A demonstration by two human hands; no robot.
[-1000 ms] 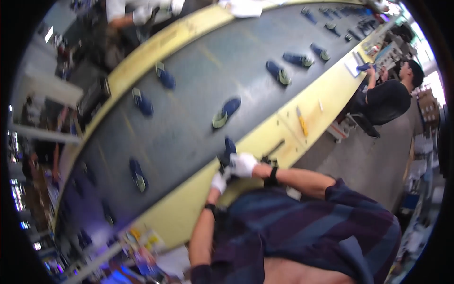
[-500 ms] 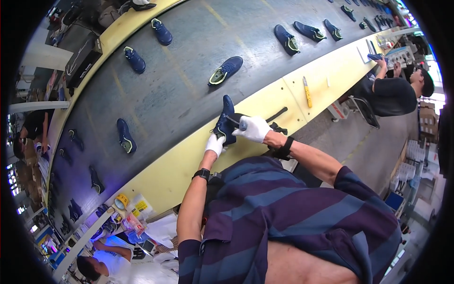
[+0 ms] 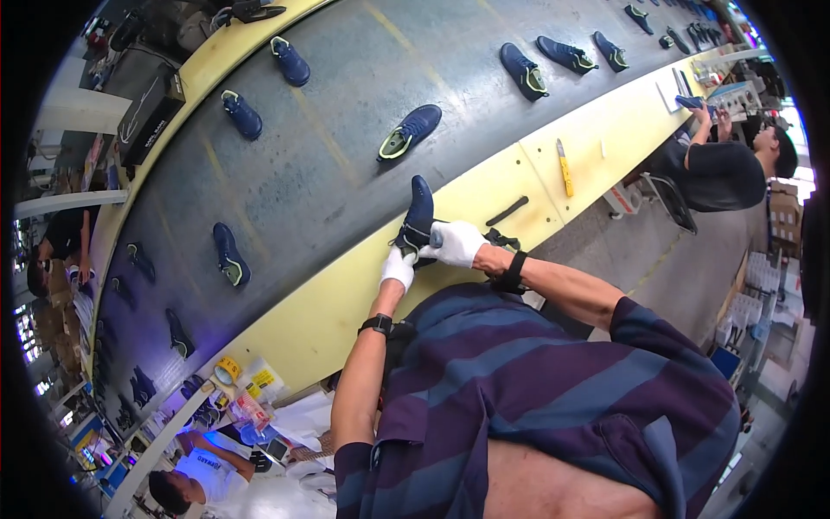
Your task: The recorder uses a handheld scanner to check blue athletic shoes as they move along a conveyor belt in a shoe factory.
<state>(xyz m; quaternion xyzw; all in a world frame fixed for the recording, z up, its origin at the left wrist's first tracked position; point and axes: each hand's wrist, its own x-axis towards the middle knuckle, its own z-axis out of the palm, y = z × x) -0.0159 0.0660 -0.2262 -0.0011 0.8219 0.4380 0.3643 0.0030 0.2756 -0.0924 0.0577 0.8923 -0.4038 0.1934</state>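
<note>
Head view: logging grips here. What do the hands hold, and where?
Both gloved hands, left hand and right hand, grip the navy shoe at its near end.

Both gloved hands, left hand [image 3: 398,268] and right hand [image 3: 456,244], grip a navy shoe [image 3: 418,216] at the yellow bench [image 3: 484,195].
</note>
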